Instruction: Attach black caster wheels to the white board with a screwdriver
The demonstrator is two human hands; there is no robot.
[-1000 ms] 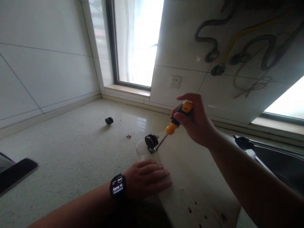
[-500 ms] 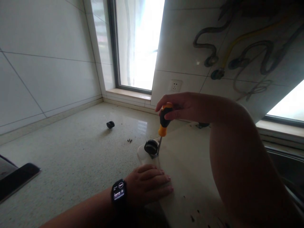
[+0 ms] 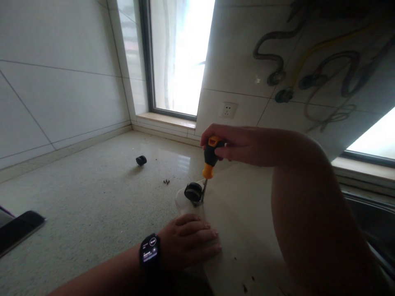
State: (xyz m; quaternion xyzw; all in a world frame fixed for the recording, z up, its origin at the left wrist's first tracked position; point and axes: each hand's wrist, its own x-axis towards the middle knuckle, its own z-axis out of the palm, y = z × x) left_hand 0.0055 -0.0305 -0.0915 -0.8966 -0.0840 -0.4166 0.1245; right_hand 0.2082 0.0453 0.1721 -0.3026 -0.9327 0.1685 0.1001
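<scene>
My right hand (image 3: 226,142) is closed around the handle of a yellow and black screwdriver (image 3: 211,158). The shaft points down, slightly tilted, and its tip meets the base of a black caster wheel (image 3: 194,192); the screw under the tip is too small to make out. This caster sits at the rounded corner of a pale panel or box (image 3: 247,213). Resting over the near edge of that panel, my left hand (image 3: 193,238) has its fingers stretched out flat, with a smartwatch on the wrist.
Another black caster (image 3: 141,160) lies on the speckled countertop (image 3: 92,197), near several small screws (image 3: 166,181). A dark flat device (image 3: 21,232) is at the left edge. Behind are a window, a wall socket (image 3: 228,109) and hoses (image 3: 268,57). A sink edge (image 3: 370,201) shows at right.
The view has shifted slightly. The screwdriver handle has turned and leans a little differently in my right hand, its tip still at the caster base. My left hand stays on the panel.
</scene>
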